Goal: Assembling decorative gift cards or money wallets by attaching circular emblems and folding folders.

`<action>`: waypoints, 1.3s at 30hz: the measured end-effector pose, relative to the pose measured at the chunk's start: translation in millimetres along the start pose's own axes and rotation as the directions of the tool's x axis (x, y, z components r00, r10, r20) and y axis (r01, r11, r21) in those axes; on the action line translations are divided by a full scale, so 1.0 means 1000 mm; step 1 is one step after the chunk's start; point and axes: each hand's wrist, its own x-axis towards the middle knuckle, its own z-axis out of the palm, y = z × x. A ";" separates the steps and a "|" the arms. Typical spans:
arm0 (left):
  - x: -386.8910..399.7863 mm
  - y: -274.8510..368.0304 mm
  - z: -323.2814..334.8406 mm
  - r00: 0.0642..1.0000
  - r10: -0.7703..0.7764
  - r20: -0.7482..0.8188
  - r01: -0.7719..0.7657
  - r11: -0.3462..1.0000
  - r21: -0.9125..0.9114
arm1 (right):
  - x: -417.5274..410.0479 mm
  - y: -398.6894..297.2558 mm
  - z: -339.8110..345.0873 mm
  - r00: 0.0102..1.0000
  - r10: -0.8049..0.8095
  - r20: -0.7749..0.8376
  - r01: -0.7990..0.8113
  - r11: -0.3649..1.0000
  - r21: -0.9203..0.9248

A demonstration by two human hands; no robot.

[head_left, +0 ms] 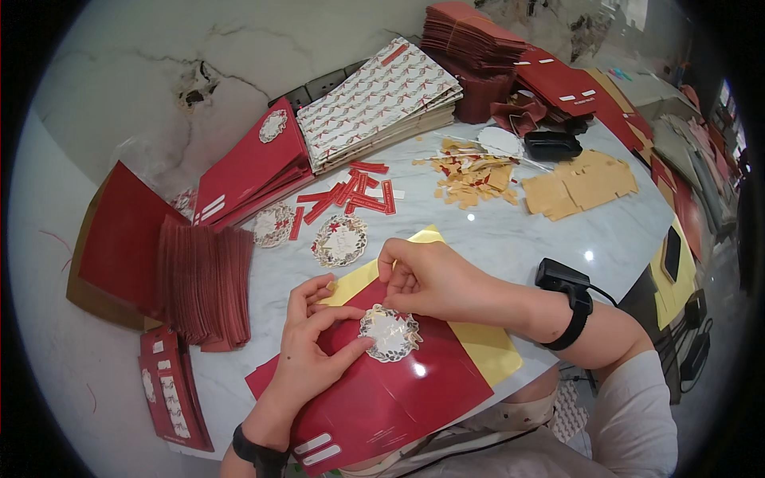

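Observation:
A round paper wreath cutout (389,333) with scalloped edges lies on a red card sheet (412,382) before me. My left hand (323,334) holds the cutout down at its left edge with thumb and index finger. A small tan scrap (330,286) sits at another left fingertip. Just above the cutout's top edge is my right hand (427,275), fingers curled; whether they pinch anything is hidden. Yellow paper (487,352) shows from under the red sheet. Farther off lie a second wreath cutout (339,240) and several red printed strips (358,194).
Stacked red folded paper (203,284) stands at left. Along the back are red folders (254,161), patterned sheets (376,101) and a banded red stack (472,36). Tan scraps (478,173), a tan torn sheet (580,185) and a black object (553,145) lie on the marble table (502,239).

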 end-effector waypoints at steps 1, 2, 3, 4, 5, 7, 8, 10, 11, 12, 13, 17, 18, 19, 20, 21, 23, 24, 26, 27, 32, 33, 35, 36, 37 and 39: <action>0.000 -0.001 0.000 1.000 0.015 -0.001 -0.015 1.000 0.008 | 0.000 0.000 0.000 1.000 0.002 -0.002 -0.002 1.000 0.000; 0.000 -0.002 0.000 1.000 0.016 0.001 -0.016 1.000 0.007 | 0.000 0.000 0.000 1.000 0.002 0.004 -0.002 1.000 0.010; 0.000 -0.003 0.001 1.000 0.007 -0.001 -0.007 1.000 -0.008 | 0.000 0.001 0.000 1.000 0.000 0.010 -0.001 1.000 0.021; -0.001 -0.004 0.001 1.000 -0.002 -0.003 0.002 1.000 -0.023 | 0.000 0.002 0.000 1.000 0.001 0.009 -0.001 1.000 0.022; -0.001 -0.004 0.001 1.000 -0.003 -0.002 0.003 1.000 -0.023 | 0.001 0.003 0.000 0.998 0.027 0.061 -0.032 0.997 0.070; 0.000 -0.003 0.000 1.000 0.004 -0.001 -0.004 1.000 -0.025 | 0.001 0.003 -0.002 0.992 0.053 0.111 -0.066 0.991 0.116; 0.000 -0.002 0.000 1.000 0.005 -0.001 -0.005 1.000 -0.026 | 0.000 0.003 -0.003 0.988 0.056 0.142 -0.070 0.993 0.098; 0.001 0.000 0.000 1.000 0.007 0.005 -0.007 1.000 -0.015 | 0.001 0.003 -0.003 0.983 0.057 0.177 -0.073 0.994 0.081; 0.001 -0.001 0.000 1.000 0.007 0.004 -0.007 1.000 -0.015 | 0.001 0.004 -0.003 0.989 0.055 0.141 -0.067 0.994 0.085; 0.000 -0.003 0.000 1.000 0.010 -0.002 -0.010 1.000 -0.016 | 0.002 0.005 -0.002 0.993 0.052 0.105 -0.061 0.994 0.090; 0.000 -0.004 0.000 1.000 0.014 -0.008 -0.015 1.000 -0.017 | 0.003 0.006 0.000 0.993 0.051 0.107 -0.061 0.994 0.090; -0.001 -0.005 0.000 1.000 0.020 -0.010 -0.020 1.000 -0.013 | 0.003 0.006 0.003 0.997 0.028 0.066 -0.033 0.996 0.080; 0.000 -0.004 0.000 1.000 0.019 -0.007 -0.019 1.000 -0.011 | 0.003 0.006 0.003 0.998 0.025 0.052 -0.029 0.996 0.082; 0.000 -0.003 0.000 1.000 0.018 -0.004 -0.018 1.000 -0.008 | 0.003 0.005 0.003 0.998 0.025 0.052 -0.030 0.996 0.081; 0.000 -0.003 0.000 1.000 0.018 -0.004 -0.018 1.000 -0.009 | 0.003 0.005 0.003 0.999 0.016 0.031 -0.017 0.999 0.052; 0.000 -0.003 0.001 1.000 0.020 -0.004 -0.020 1.000 -0.006 | 0.003 0.005 0.002 1.000 0.005 0.011 -0.006 1.000 0.022; 0.000 -0.003 0.001 1.000 0.021 -0.003 -0.021 1.000 -0.005 | 0.003 0.004 0.002 1.000 0.008 0.005 -0.008 1.000 0.025; 0.000 -0.003 0.001 1.000 0.027 -0.002 -0.027 1.000 0.001 | 0.003 0.003 0.002 1.000 0.010 0.000 -0.010 1.000 0.028; 0.000 -0.002 0.001 0.999 0.034 0.002 -0.034 0.999 0.006 | 0.003 0.005 0.003 1.000 0.004 -0.005 -0.004 1.000 0.025; 0.000 -0.002 0.001 0.999 0.033 -0.002 -0.033 0.999 0.015 | 0.003 0.005 0.003 1.000 -0.002 -0.010 0.002 1.000 0.021; 0.001 0.002 0.001 1.000 0.000 -0.003 0.000 1.000 -0.017 | 0.003 0.005 0.003 1.000 0.009 -0.014 -0.008 0.999 0.033; 0.001 0.000 0.001 0.999 0.026 0.020 -0.026 0.999 0.021 | 0.003 0.004 0.003 1.000 0.005 -0.016 -0.005 1.000 0.025; 0.000 0.000 0.001 0.997 0.054 0.046 -0.056 0.997 0.057 | 0.003 0.005 0.003 1.000 0.005 -0.017 -0.004 1.000 0.025; 0.000 0.000 0.001 0.997 0.056 0.049 -0.059 0.996 0.073 | 0.003 0.006 0.004 1.000 0.003 -0.014 -0.002 1.000 0.026; 0.000 0.001 0.001 0.997 0.058 0.052 -0.063 0.994 0.088 | 0.004 0.006 0.004 1.000 0.003 -0.014 -0.003 1.000 0.028; 0.000 0.003 0.002 0.997 0.061 0.049 -0.066 0.993 0.093 | 0.003 0.005 0.004 1.000 0.000 -0.015 0.001 0.999 0.038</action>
